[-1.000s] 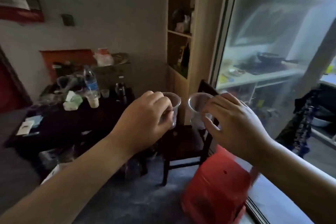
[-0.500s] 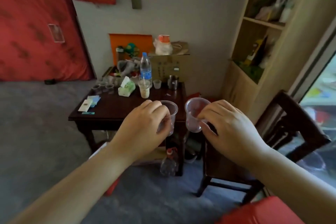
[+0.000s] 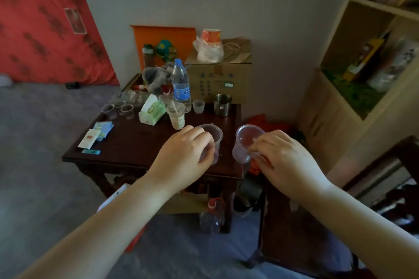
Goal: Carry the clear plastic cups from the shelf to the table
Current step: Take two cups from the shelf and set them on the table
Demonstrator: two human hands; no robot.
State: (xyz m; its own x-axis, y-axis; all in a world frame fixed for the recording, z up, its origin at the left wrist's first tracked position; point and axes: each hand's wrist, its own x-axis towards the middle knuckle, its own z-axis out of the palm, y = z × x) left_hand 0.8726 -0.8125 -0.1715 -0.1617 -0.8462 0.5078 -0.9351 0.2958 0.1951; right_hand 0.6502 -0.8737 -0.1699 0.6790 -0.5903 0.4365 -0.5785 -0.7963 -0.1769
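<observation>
Faintly, blue-labelled water bottle [image 3: 181, 85], illegible.

Lots of clutter in front of me. A water bottle [image 3: 180, 84] stands toward 12 o'clock, with a drink cup and straw [image 3: 176, 114] just in front of it. A green tissue pack [image 3: 152, 110] sits at about 11, a steel mug [image 3: 222, 104] at 1. Behind them there's a cardboard box [image 3: 221, 79] with a bag of paper cups [image 3: 209, 46] on top. Wooden chair [image 3: 340, 210] at 4 o'clock, red curtain [image 3: 43, 22] up at 10.
</observation>
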